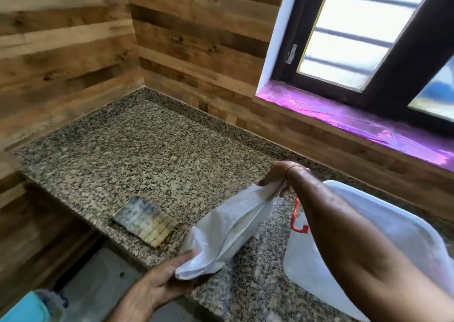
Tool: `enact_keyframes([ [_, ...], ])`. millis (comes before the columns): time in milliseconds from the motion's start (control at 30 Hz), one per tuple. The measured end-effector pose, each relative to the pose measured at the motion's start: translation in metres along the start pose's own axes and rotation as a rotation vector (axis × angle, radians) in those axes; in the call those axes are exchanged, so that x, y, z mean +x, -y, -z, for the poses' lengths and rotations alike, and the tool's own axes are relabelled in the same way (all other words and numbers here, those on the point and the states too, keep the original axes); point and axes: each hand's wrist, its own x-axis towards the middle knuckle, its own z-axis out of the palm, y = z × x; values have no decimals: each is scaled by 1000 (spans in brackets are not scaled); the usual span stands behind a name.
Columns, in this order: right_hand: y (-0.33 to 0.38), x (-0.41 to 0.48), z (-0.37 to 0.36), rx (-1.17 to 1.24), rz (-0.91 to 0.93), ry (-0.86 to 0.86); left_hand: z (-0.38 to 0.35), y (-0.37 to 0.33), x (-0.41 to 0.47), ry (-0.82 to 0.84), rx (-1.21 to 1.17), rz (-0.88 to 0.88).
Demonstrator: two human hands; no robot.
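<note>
White cloth (228, 228): creased, folded lengthwise, stretched on a diagonal just above the speckled granite countertop (152, 154). Left hand (167, 282): palm up at the near counter edge, thumb and fingers curled round the cloth's lower end. Right hand (277, 177): wrist bent, fingers pinching the upper end. Faded striped pad (145, 223) lies just left of the cloth. White plastic container (393, 228) sits under the right forearm.

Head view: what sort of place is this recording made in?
Probably a home kitchen corner: a speckled granite counter, wood-plank walls and a barred window above it. The left hand and right hand hold a white bag over the counter.
</note>
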Motion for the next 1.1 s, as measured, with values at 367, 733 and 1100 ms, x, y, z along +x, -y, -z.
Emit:
enact_keyframes([
  [367, 20, 48, -34, -286, -108, 234, 21, -17, 13, 20, 46, -65],
  [733, 7, 57, -66, -460, 212, 51, 31, 1, 16, 32, 38, -104],
  [1100, -31, -35, 57, 127, 404, -356, -56, -87, -11, 305, 331, -334],
])
